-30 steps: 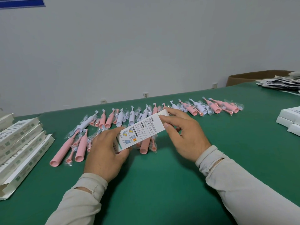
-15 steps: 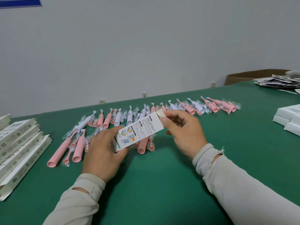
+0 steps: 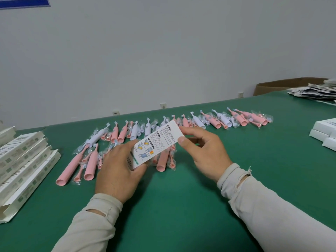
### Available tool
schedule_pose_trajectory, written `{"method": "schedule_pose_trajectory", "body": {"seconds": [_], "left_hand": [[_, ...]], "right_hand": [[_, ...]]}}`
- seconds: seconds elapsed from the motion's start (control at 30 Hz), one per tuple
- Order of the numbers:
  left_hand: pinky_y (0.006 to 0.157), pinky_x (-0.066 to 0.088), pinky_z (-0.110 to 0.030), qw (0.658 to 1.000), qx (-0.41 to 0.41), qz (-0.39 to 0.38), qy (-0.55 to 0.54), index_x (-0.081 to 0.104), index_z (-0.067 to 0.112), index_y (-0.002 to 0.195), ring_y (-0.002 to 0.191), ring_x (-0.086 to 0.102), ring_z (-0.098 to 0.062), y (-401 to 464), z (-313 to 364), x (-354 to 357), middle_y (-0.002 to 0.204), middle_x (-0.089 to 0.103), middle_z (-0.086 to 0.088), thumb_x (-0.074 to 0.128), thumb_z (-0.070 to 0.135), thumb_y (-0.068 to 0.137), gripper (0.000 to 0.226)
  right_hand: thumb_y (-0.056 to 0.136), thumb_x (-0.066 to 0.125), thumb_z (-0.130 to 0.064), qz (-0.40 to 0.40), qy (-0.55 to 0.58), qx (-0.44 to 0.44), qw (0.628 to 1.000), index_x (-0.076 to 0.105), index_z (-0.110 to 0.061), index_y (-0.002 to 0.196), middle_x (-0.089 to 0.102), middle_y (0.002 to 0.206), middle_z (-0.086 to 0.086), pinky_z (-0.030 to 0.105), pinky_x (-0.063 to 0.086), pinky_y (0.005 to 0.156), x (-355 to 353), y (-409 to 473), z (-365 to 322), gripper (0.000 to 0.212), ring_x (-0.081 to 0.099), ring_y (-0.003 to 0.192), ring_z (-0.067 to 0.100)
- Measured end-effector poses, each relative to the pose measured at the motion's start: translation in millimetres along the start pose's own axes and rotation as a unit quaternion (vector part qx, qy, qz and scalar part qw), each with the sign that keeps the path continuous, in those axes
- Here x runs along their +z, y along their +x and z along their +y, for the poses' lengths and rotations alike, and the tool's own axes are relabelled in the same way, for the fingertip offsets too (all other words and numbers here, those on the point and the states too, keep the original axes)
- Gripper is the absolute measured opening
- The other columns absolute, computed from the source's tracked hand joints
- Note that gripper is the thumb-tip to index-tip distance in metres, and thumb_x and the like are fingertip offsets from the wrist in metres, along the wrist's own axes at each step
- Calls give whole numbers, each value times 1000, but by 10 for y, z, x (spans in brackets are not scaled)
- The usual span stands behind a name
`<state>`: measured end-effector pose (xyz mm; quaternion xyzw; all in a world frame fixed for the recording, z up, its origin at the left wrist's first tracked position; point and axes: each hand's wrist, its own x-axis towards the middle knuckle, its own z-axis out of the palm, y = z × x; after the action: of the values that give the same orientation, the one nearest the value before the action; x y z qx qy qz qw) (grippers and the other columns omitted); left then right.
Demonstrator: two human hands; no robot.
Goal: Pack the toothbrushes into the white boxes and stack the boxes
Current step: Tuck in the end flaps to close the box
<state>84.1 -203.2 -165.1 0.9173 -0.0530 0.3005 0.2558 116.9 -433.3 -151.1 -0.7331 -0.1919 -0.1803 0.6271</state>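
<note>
1. Progress looks early to middling: many toothbrushes lie unpacked in a long row across the middle of the frame, on the green table.
2. Closed boxes sit at the right edge of the frame, stacked low; these look like finished ones, though their contents cannot be seen.
3. Flat boxes, apparently not yet filled, lie fanned out at the left edge, several with open end flaps.
4. Both hands hold one box at the centre of the frame, lifted above the row and tilted, its far end higher and toward the upper right.
5. Left hand grips the near, lower end, fingers curled under it and thumb along its edge.
6. Right hand pinches the far end between thumb and fingertips, at the flap. My guess is that the end is being closed or opened; which one cannot be told.
7. Whether a toothbrush is already inside this box is hidden.
8. Box in hand is long, narrow and white, its upper face printed with small text blocks and a few coloured pictures in yellow, orange and blue.
9. Toothbrushes are pink or white, each sealed in a clear wrapper, with thick hollow handle ends facing the lower part of the frame and small bristle heads pointing away.
10. Left to do, as I judge it: most of the row, then stacking.
</note>
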Motion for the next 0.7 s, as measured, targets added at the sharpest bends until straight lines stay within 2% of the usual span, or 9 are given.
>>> {"method": "schedule_pose_trajectory", "body": {"seconds": [0.07, 0.13, 0.23, 0.3, 0.37, 0.43, 0.5, 0.63, 0.7], "left_hand": [[92, 37, -27, 1000, 2, 3, -17, 51, 31, 139, 106, 41, 0, -8, 22, -2, 122, 50, 21, 80, 38, 78, 68], [95, 34, -24, 999, 9, -18, -49, 47, 30, 142, 109, 38, 6, -24, 76, 19, 123, 43, 25, 80, 36, 77, 74], [96, 42, -28, 992, 30, -49, -111, 47, 31, 140, 108, 42, 16, -69, 177, 107, 121, 44, 33, 77, 36, 78, 70], [96, 49, -36, 989, 28, -43, -139, 50, 30, 135, 113, 49, 5, -95, 236, 168, 119, 52, 26, 80, 37, 77, 66], [93, 53, -41, 988, 30, -17, -148, 53, 29, 132, 111, 55, -8, -99, 282, 223, 120, 55, 19, 81, 37, 75, 64], [93, 53, -46, 988, 45, -15, -147, 53, 30, 133, 112, 54, -9, -90, 322, 271, 122, 56, 18, 82, 28, 74, 66], [99, 51, -48, 983, 65, -47, -166, 48, 32, 137, 119, 54, -11, -114, 372, 303, 128, 54, 17, 84, 21, 73, 73], [100, 43, -38, 978, 116, -58, -163, 47, 38, 135, 117, 51, -10, -177, 453, 290, 121, 46, 29, 73, 48, 74, 67], [94, 43, -38, 979, 125, -54, -152, 51, 43, 128, 108, 52, -10, -182, 481, 264, 106, 46, 35, 70, 50, 76, 56]], "right_hand": [[92, 68, -14, -17, 56, 5, 998, 61, -44, 122, 68, 120, -15, 24, 55, 84, 70, -25, 1, 44, 69, 94, 6], [93, 65, -5, 22, 153, 43, 987, 54, -45, 122, 71, 115, -4, 22, 56, 74, 129, -40, 4, 50, 72, 85, 10], [95, 63, -7, 79, 211, 133, 965, 49, -23, 129, 76, 98, 6, 22, 56, 64, 166, -46, -34, 39, 70, 69, 10], [96, 63, -12, 46, 214, 182, 959, 54, -10, 122, 77, 95, 8, 21, 54, 57, 242, -100, -64, 28, 66, 61, 8], [93, 65, -16, -11, 170, 212, 962, 62, -15, 108, 77, 97, 4, 21, 52, 55, 382, -186, -71, 15, 65, 62, 7], [85, 69, -26, -36, 126, 226, 965, 65, -18, 105, 75, 107, 0, 26, 55, 69, 528, -268, -40, 22, 68, 80, 9], [77, 68, -33, -3, 125, 234, 964, 66, -14, 108, 75, 105, 1, 37, 58, 82, 563, -283, -26, 36, 72, 88, 17], [86, 68, -27, 108, 155, 227, 955, 63, -15, 101, 71, 75, -5, 25, 53, 54, 65, -148, -43, 20, 64, 55, 7], [90, 69, -25, 187, 125, 249, 942, 62, -11, 109, 68, 78, 2, 22, 51, 48, -420, -71, -12, 25, 62, 49, 7]]}}
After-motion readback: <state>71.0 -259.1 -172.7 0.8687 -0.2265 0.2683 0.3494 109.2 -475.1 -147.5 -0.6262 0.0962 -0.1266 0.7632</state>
